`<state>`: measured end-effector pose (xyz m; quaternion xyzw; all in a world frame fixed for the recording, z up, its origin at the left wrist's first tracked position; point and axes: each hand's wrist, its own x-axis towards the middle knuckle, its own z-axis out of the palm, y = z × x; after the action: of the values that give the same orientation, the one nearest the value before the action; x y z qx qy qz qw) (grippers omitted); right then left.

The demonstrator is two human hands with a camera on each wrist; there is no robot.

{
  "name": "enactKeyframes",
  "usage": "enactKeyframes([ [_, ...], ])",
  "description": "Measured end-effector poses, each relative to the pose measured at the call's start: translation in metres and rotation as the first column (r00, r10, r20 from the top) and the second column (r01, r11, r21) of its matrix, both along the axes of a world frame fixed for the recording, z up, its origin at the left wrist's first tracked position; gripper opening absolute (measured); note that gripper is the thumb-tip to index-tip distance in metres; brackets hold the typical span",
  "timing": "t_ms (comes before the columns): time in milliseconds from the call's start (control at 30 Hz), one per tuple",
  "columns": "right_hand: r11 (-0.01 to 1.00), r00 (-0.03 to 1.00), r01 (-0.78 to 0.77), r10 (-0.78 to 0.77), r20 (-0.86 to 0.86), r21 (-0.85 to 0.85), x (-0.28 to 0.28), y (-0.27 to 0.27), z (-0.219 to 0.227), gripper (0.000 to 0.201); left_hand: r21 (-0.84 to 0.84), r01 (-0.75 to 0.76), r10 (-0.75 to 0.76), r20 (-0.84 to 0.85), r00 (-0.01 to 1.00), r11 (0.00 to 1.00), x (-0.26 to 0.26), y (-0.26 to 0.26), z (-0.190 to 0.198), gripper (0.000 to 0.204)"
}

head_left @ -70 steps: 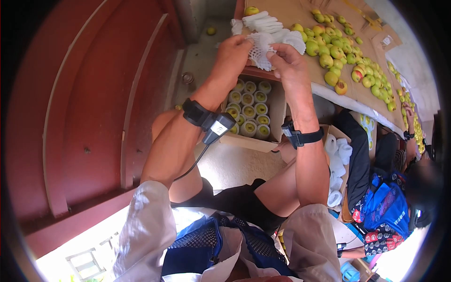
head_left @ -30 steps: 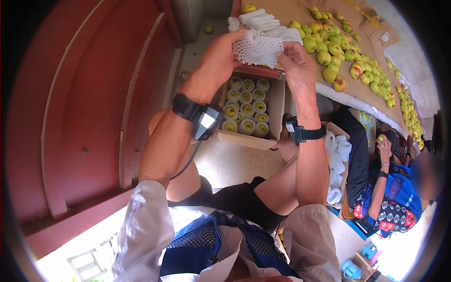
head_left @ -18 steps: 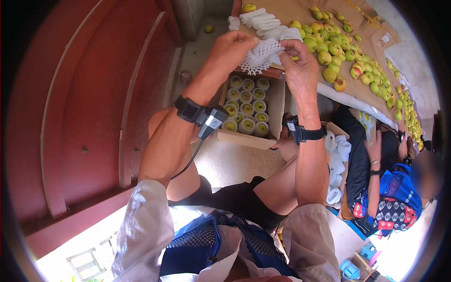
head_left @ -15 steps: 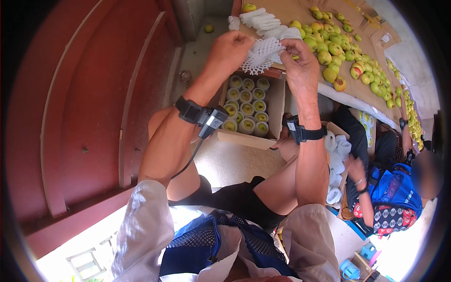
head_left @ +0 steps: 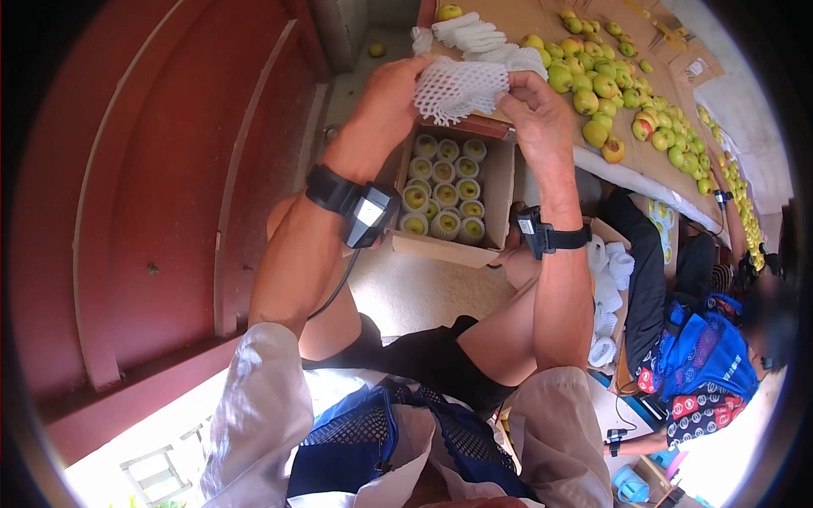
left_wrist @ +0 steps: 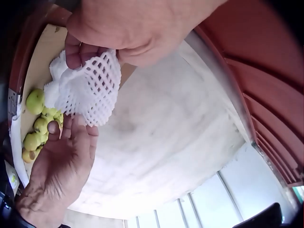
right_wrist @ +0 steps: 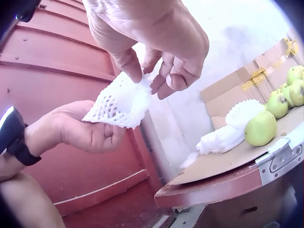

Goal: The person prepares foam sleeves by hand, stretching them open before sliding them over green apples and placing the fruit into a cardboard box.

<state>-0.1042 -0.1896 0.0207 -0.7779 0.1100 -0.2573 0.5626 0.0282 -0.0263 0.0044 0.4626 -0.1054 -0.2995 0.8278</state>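
Cardboard-covered table [head_left: 521, 21] | foam net [head_left: 461, 89] | between left grip [head_left: 385, 106] and right grip [head_left: 540, 117]

Red panelling [head_left: 161, 169], ribbed, stands at left in the head view; a pale wall [right_wrist: 228, 54] rises behind the red-edged, cardboard-topped table [right_wrist: 213, 188]. Floor [head_left: 423, 296]: beige. Bright light [head_left: 732, 457] whitens both lower corners of the head view.

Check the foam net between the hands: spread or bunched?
Spread: the foam net spans from left hand to right hand, its mesh visibly opened out.
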Motion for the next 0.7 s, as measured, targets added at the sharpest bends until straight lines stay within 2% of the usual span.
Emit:
enactKeyframes([
  [100, 0.984, 0.999, -0.012, 0.019, -0.035, 0.178, 0.001, 0.001, 0.006, 0.018, -0.008, -0.037, 0.037, -0.033, 0.999, 0.999, -0.002, -0.003, 0.007, 0.036],
  [133, 0.956, 0.999, -0.019, 0.026, -0.021, 0.293, 0.003, -0.005, 0.002, 0.018, 0.003, -0.054, 0.054, -0.039, 0.998, 0.999, -0.005, -0.005, 0.014, 0.039],
  [200, 0.864, 1.0, -0.025, 0.023, 0.009, 0.503, 0.008, -0.019, -0.006, 0.017, 0.095, -0.074, 0.067, 0.071, 0.995, 0.993, -0.011, -0.009, 0.025, 0.049],
  [233, 0.838, 1.0, -0.004, -0.013, 0.027, 0.545, 0.009, -0.02, -0.008, 0.017, 0.138, -0.085, 0.068, 0.123, 0.99, 0.987, -0.012, -0.01, 0.027, 0.054],
  [300, 0.779, 0.994, 0.021, -0.081, 0.068, 0.627, 0.012, -0.02, -0.008, 0.016, 0.283, -0.162, 0.058, 0.343, 0.938, 0.945, -0.016, -0.016, 0.028, 0.064],
  [333, 0.783, 0.995, 0.026, -0.081, 0.061, 0.621, 0.013, -0.019, -0.007, 0.016, 0.347, -0.215, 0.04, 0.448, 0.893, 0.913, -0.016, -0.019, 0.028, 0.07],
  [433, 0.783, 0.996, 0.029, -0.075, 0.048, 0.621, 0.013, -0.017, -0.001, 0.015, 0.525, -0.24, -0.114, 0.554, 0.824, 0.817, -0.02, -0.028, 0.02, 0.069],
  [533, 0.763, 0.997, 0.014, -0.056, 0.044, 0.646, 0.016, -0.02, 0.001, 0.016, 0.582, -0.231, -0.194, 0.575, 0.795, 0.779, -0.011, -0.034, 0.01, 0.053],
  [633, 0.736, 0.999, -0.001, -0.031, 0.035, 0.677, 0.016, -0.027, -0.003, 0.017, 0.479, -0.218, -0.11, 0.568, 0.816, 0.851, -0.009, -0.034, 0.003, 0.038],
  [700, 0.717, 1.0, 0.008, -0.024, 0.013, 0.697, 0.013, -0.029, 0.0, 0.016, 0.474, -0.297, -0.088, 0.635, 0.768, 0.829, -0.011, -0.036, 0.004, 0.031],
])
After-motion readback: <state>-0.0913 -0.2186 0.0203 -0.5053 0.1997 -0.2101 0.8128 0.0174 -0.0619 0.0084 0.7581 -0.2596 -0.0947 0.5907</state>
